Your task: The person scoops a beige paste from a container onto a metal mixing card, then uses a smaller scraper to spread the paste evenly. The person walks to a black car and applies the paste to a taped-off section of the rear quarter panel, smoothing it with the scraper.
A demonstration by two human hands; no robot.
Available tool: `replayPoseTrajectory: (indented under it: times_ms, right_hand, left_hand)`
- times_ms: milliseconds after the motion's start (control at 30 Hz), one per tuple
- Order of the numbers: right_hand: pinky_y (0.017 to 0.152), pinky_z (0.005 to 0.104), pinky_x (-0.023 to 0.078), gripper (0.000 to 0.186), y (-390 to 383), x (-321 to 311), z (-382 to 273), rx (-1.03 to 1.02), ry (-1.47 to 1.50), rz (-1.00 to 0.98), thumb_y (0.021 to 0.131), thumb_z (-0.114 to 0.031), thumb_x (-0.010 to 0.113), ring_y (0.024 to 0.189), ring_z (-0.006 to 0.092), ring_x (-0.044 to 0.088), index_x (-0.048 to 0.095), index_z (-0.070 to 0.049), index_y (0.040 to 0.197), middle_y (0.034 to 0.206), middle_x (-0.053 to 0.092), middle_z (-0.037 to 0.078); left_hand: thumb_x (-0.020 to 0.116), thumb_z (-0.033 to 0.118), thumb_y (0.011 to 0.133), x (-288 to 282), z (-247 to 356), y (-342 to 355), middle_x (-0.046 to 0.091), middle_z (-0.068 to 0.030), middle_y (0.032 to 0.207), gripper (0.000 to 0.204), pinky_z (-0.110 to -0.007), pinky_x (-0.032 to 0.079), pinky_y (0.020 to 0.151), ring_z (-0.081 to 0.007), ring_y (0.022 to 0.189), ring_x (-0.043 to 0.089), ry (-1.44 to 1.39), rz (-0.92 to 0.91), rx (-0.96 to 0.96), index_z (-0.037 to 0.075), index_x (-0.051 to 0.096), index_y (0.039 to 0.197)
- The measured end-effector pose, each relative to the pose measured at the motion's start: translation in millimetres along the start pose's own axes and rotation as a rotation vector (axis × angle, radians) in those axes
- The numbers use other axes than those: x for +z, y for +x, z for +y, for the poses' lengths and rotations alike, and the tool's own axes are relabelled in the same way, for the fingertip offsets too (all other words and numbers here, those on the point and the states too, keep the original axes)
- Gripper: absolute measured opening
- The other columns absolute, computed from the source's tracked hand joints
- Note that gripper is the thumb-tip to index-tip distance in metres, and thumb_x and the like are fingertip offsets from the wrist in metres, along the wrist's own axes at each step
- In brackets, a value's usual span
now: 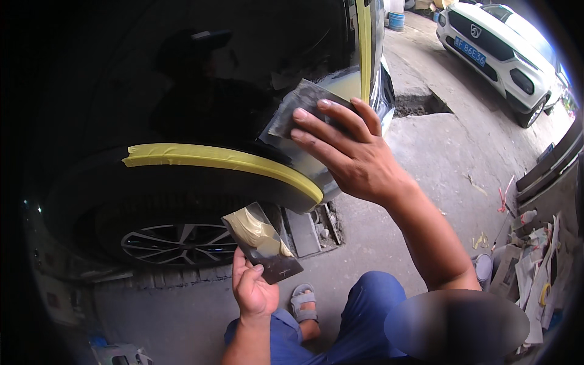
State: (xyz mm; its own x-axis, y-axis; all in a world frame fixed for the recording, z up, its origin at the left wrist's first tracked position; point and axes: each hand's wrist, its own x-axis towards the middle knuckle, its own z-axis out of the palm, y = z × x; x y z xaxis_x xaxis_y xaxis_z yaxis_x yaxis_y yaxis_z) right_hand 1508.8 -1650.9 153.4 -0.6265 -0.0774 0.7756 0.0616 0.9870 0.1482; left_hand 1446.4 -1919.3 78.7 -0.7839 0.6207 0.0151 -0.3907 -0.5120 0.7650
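My left hand grips a dark flat filler board by its lower edge, thumb on top. A thick smear of cream-yellow body filler covers the upper part of that board. Higher up, my right hand presses a dark, flat, flexible-looking spreader against the corner of a black car body, fingers laid over its face. A pale filler patch shows beside the spreader, partly hidden by it. Yellow masking tape follows the wheel arch, and another tape strip runs down the panel edge.
Below the arch is the car's wheel. A recess with a metal plate lies in the floor close by, and a broken pit farther off. A white car stands back right. Papers and a tin are at right.
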Motion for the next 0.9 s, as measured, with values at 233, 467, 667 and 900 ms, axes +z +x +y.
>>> replayPoseTrajectory:
  times_ms: [233, 467, 667, 900]
  right_hand:
    - [0.116, 0.0435, 0.014, 0.052, -48.7, 22.2, 5.3, 0.082, 0.04, -0.05, 0.082, -0.005, 0.056, 0.134, 0.018, 0.038, 0.055, -0.022, 0.131, 0.142, 0.048, -0.006]
    - [0.116, 0.0426, 0.018, 0.052, -89.5, 48.0, 10.4, 0.166, 0.096, -0.044, 0.079, -0.001, 0.058, 0.133, 0.0188, 0.039, 0.056, -0.019, 0.128, 0.14, 0.05, -0.004]
    - [0.112, 0.0424, 0.025, 0.051, -124.6, 66.8, 7.3, 0.282, 0.191, -0.03, 0.078, 0.001, 0.059, 0.13, 0.0207, 0.042, 0.057, -0.017, 0.126, 0.139, 0.051, -0.001]
    - [0.109, 0.0407, 0.031, 0.061, -130.3, 52.0, -27.5, 0.59, 0.621, 0.165, 0.078, -0.003, 0.059, 0.128, 0.0348, 0.041, 0.044, -0.004, 0.138, 0.141, 0.046, 0.014]
  left_hand:
    - [0.044, 0.001, 0.074, 0.2, -0.4, -2.3, 0.053, -0.0162, 0.127, 0.06, -0.043, 0.041, 0.105, -0.0285, 0.119, 0.052, 0.015, 0.016, -0.023, -0.001, 0.04, 0.134]
    - [0.045, 0.001, 0.074, -2.1, -2.2, -2.7, 0.052, -0.0169, 0.129, 0.061, -0.043, 0.041, 0.105, -0.0291, 0.12, 0.052, 0.018, 0.011, -0.023, -0.001, 0.04, 0.135]
    - [0.045, 0.001, 0.075, -1.7, -4.6, -3.0, 0.052, -0.0171, 0.129, 0.06, -0.043, 0.04, 0.106, -0.0293, 0.12, 0.052, 0.036, 0.0, -0.015, -0.002, 0.04, 0.135]
    - [0.045, 0.002, 0.075, 1.6, -6.4, -2.3, 0.051, -0.0174, 0.131, 0.062, -0.043, 0.04, 0.106, -0.0294, 0.121, 0.051, 0.058, -0.016, -0.017, -0.002, 0.038, 0.136]
